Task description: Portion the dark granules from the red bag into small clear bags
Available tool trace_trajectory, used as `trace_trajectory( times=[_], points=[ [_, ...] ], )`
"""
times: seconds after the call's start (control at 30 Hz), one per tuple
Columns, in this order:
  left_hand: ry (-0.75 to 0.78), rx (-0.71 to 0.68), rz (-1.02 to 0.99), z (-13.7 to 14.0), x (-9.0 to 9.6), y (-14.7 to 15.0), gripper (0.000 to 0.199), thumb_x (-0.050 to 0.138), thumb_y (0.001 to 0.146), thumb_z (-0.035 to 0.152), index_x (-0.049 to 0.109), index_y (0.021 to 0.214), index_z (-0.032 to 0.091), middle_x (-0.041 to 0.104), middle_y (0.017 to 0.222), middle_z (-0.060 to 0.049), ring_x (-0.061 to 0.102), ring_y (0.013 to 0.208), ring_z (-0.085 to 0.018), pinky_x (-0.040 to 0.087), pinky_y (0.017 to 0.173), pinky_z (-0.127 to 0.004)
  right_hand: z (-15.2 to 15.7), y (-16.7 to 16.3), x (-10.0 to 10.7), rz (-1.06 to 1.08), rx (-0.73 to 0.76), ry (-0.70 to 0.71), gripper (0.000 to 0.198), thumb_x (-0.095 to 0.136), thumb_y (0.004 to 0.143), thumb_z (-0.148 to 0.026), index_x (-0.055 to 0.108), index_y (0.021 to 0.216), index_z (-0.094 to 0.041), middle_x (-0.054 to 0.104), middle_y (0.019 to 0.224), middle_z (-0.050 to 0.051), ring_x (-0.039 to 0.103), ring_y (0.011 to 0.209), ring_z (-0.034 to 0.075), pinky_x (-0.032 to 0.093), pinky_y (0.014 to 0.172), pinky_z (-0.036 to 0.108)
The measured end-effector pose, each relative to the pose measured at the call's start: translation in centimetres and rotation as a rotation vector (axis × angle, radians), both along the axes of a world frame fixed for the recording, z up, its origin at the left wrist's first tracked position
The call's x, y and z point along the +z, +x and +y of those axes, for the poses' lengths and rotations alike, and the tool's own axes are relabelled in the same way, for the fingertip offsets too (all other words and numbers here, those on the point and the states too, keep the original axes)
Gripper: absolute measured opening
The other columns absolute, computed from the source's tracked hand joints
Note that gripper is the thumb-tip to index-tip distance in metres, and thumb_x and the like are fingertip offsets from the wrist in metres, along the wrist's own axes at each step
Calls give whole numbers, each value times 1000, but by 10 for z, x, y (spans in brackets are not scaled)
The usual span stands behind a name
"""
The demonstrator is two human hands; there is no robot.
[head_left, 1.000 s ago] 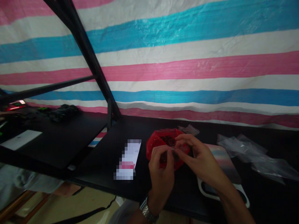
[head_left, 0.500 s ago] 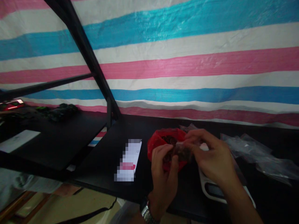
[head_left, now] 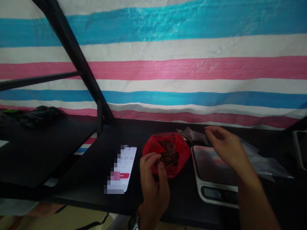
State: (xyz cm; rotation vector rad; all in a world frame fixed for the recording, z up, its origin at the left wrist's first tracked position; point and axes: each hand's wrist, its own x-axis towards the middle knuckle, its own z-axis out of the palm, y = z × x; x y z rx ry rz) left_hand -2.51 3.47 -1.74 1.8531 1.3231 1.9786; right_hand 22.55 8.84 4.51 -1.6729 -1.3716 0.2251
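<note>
A red plastic bag [head_left: 185, 153], its mouth spread, holds dark brown pieces [head_left: 171, 159] and a small clear cup [head_left: 170, 147]. My left hand [head_left: 153, 175] is at the bag's near left edge, fingers curled, thumb and fingertips a little apart, nothing visible between them. My right hand [head_left: 227, 148] hovers over the far right part of a digital scale [head_left: 211, 164], fingers loosely bent and holding nothing I can see. Just left of its fingertips, small clear bags [head_left: 192, 134] lie behind the red bag; at least one has dark contents.
A phone [head_left: 126, 169] showing a timer lies left of the red bag. Flat clear plastic bags [head_left: 266, 163] are right of the scale. A black frame post [head_left: 79, 60] rises at left before a striped sheet [head_left: 168, 70]. Dark items [head_left: 40, 115] lie on the left table.
My hands have parted; the small filled bag between them has left my fingers. My right hand moved right and away, uncovering the scale. The small cup in the red bag now shows.
</note>
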Motion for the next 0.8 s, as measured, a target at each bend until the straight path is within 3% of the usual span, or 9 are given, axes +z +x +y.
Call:
trace_trajectory(
  times=[0.1,0.17,0.3,0.43,0.6,0.7,0.8],
  points=[
    [13,9,12,1,0,-2,22,51,103,12,60,118,24,61,110,-5,62,103,-20,52,89,-34,-10,42,-15,-125,-205,-96,34,61,85,-44,80,103,-22,83,102,14,78,98,34,59,90,46],
    [15,5,21,1,0,-1,23,51,103,10,60,118,24,60,110,-4,62,102,-20,52,87,-33,-14,69,-30,-218,-266,-223,33,66,81,-45,80,98,-21,83,105,17,77,101,38,59,90,50],
    [49,-11,51,0,-1,2,25,51,101,7,60,118,24,60,110,-4,62,103,-19,53,88,-32,-12,95,-60,-276,-239,-354,35,68,78,-43,81,99,-19,83,106,19,78,101,40,59,88,48],
    [60,-7,66,-1,-2,7,26,52,101,5,60,117,23,60,109,-4,62,103,-18,53,88,-31,-10,98,-70,-267,-259,-362,30,66,78,-38,82,95,-20,84,94,15,79,86,37,58,76,44],
    [62,-30,83,-2,-3,12,25,51,101,5,60,115,23,60,109,-4,62,102,-17,54,86,-30,-20,104,-56,-259,-357,-309,28,61,82,-42,82,85,-23,83,82,14,78,77,37,54,66,44],
    [78,-46,89,-3,-4,14,25,52,100,5,60,115,23,61,109,-5,64,101,-18,56,84,-29,-30,99,-31,-175,-429,-243,29,64,82,-47,82,83,-25,82,78,14,77,77,38,54,66,45],
    [76,-100,93,-5,-1,14,23,55,99,7,61,114,23,63,107,-5,66,98,-18,58,81,-29,-36,73,-2,4,-337,-127,30,65,82,-49,82,86,-25,83,87,13,78,86,36,57,73,43]
  ],
)
